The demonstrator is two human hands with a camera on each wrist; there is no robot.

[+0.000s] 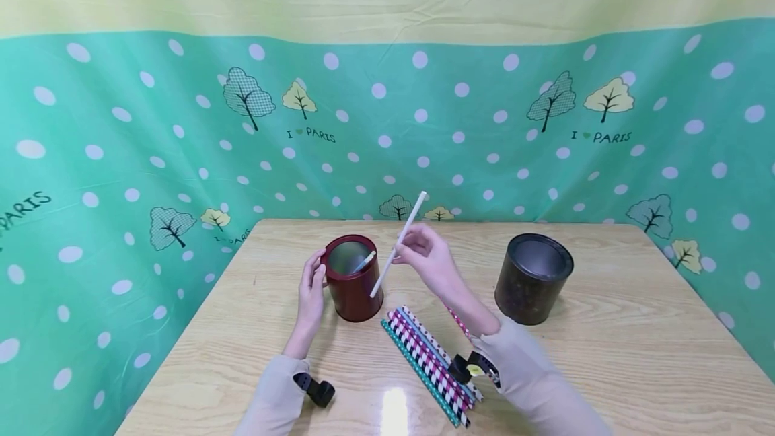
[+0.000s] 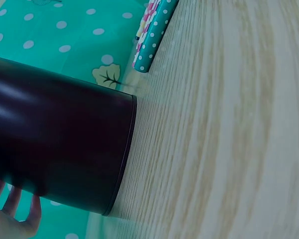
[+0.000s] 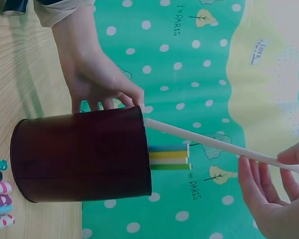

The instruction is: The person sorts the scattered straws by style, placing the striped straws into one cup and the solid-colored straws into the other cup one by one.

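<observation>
My left hand (image 1: 311, 288) holds the left side of a dark red can (image 1: 357, 298), its thumb and fingers bent against the wall near the rim. The can stands upright. Several straws (image 3: 169, 155), blue, yellow, white and green, stick out of its mouth in the right wrist view. My right hand (image 1: 426, 254) pinches a plain white straw (image 1: 396, 245) between thumb and fingers, to the right of the can. That straw slants, its lower end close to the can's rim in the right wrist view; whether it touches the can I cannot tell.
A row of patterned paper straws (image 1: 424, 358), dotted and striped, lies on the wooden table (image 1: 230, 355) in front of the can. One pink dotted straw is partly behind my right forearm. A black can (image 1: 531, 288) stands upright at the right. A green dotted curtain (image 1: 418, 133) hangs behind.
</observation>
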